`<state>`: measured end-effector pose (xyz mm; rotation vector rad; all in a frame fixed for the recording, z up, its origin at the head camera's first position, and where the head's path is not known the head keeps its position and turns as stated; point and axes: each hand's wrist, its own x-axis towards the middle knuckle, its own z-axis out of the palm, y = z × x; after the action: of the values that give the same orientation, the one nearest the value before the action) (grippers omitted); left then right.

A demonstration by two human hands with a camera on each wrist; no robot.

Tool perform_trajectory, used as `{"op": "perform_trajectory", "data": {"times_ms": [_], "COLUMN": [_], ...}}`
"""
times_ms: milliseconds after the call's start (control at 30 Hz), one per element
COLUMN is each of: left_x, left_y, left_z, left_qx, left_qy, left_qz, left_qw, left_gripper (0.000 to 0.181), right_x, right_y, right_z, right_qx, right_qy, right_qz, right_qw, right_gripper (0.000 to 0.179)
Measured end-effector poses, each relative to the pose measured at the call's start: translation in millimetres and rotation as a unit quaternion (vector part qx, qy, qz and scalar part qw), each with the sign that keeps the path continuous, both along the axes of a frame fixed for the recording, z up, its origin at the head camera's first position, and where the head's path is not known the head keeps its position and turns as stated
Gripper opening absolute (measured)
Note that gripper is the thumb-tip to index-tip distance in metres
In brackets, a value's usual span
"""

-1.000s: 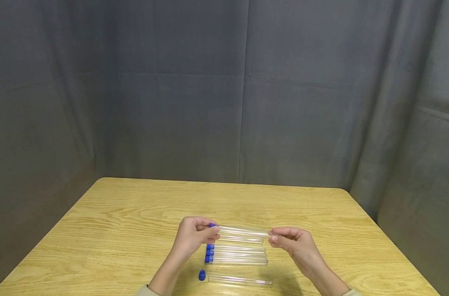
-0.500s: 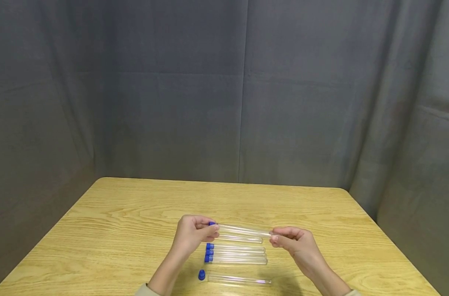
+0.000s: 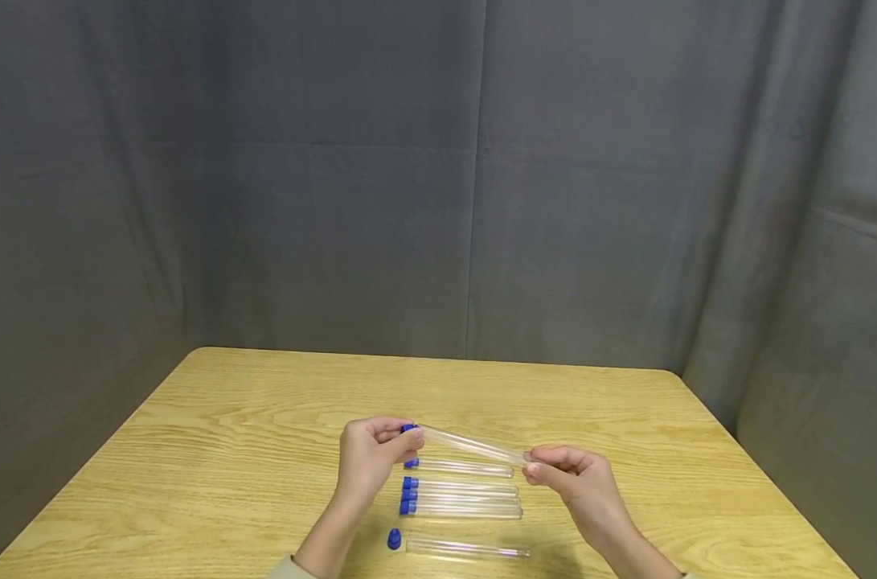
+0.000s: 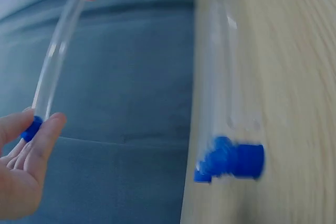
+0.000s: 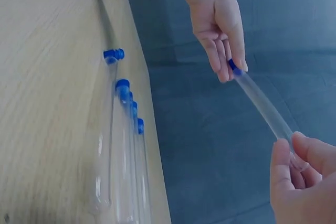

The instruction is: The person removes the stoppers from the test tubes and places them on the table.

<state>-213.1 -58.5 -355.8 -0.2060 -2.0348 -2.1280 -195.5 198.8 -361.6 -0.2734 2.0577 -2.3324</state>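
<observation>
Nearest me on the desk [image 3: 192, 450], an open tube [image 3: 469, 548] lies beside a loose cap [image 3: 394, 539], apparently left to close. Beyond lie four capped tubes [image 3: 467, 509]. Above, my left hand [image 3: 369, 450] pinches a raised tube [image 3: 473, 443] by its seemingly seated blue cap [image 3: 407, 429], my right hand [image 3: 581, 481] its other end.

From the near side, the head view faces forward and down over the surface [image 3: 264, 418]. Both wrist views, closer, share the raised tube [image 4: 58, 53].
</observation>
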Motion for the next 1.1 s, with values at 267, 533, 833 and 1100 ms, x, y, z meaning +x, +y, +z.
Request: {"op": "perform_trajectory", "data": {"times_ms": [267,533,833,1100], "left_x": [-3.2,-3.7,-3.2,-3.1], "left_y": [-6.3,-10.8,-13.2,-14.6], "left_z": [-0.7,-1.7,-0.8,-0.2], "left_qx": [0.047,0.070,0.080,0.077], "left_qy": [-0.019,-0.039,-0.042,-0.043], "left_qz": [-0.058,-0.076,-0.073,-0.061], "left_qw": [0.9970,0.9938,0.9932,0.9942], "left_gripper": [0.024,0.025,0.027,0.026], "right_x": [-2.3,-2.5,-2.5,-2.1], "right_y": [7,10,10,13], "right_z": [-0.8,-1.8,-1.8,-5.3], "right_qx": [-0.002,-0.001,0.000,0.014], "right_qy": [0.010,-0.005,-0.015,-0.027], "right_qz": [0.041,0.053,0.053,0.050], "right_qw": [0.9991,0.9986,0.9985,0.9983], "right_gripper": [0.019,0.019,0.019,0.016]}}
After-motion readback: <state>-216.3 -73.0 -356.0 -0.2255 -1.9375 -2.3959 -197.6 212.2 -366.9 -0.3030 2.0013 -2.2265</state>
